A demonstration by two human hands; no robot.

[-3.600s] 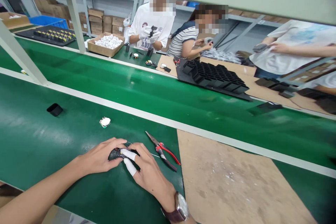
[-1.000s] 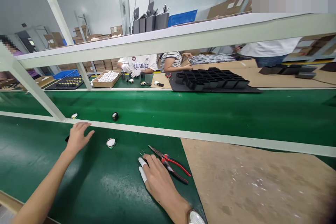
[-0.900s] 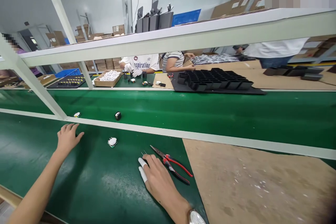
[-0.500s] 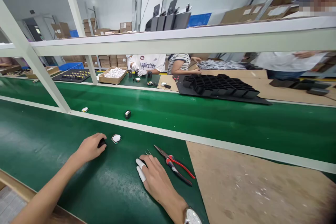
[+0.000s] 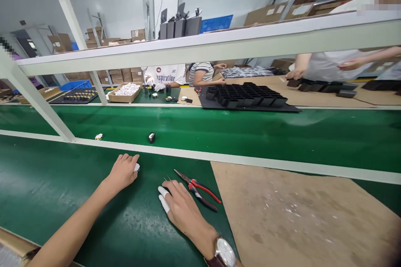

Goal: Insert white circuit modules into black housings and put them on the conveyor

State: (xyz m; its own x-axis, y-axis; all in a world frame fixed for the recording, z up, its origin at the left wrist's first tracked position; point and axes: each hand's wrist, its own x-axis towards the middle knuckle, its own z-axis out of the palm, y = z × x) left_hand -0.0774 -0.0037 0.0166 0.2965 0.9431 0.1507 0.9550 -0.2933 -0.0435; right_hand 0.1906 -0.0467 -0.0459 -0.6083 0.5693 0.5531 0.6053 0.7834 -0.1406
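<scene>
My left hand (image 5: 123, 172) is closed at the edge of a small part with a round white top (image 5: 137, 167); its fingers cover most of that part. Whether a black piece is also inside the palm is hidden. My right hand (image 5: 183, 205) rests palm down on the green bench (image 5: 131, 225), fingers bent, white covers on two of them. Two thin metal tips (image 5: 167, 178) stick out past its fingertips; what they belong to is under the hand. Just right of these fingers lie long-nose pliers (image 5: 197, 190) with red and black handles.
Beyond a pale rail (image 5: 175, 153), a green belt (image 5: 250, 133) carries a black-cased part (image 5: 152, 137) and a small white part (image 5: 99, 137). Brown board (image 5: 282, 217) covers the bench at right. Across, co-workers sit near a black tray (image 5: 247, 95) and a box of white pieces (image 5: 125, 91).
My left hand has moved right and slightly forward onto the white-topped part. The black piece earlier seen in its fingers no longer shows. My right hand stays nearly in place; the view has shifted.
</scene>
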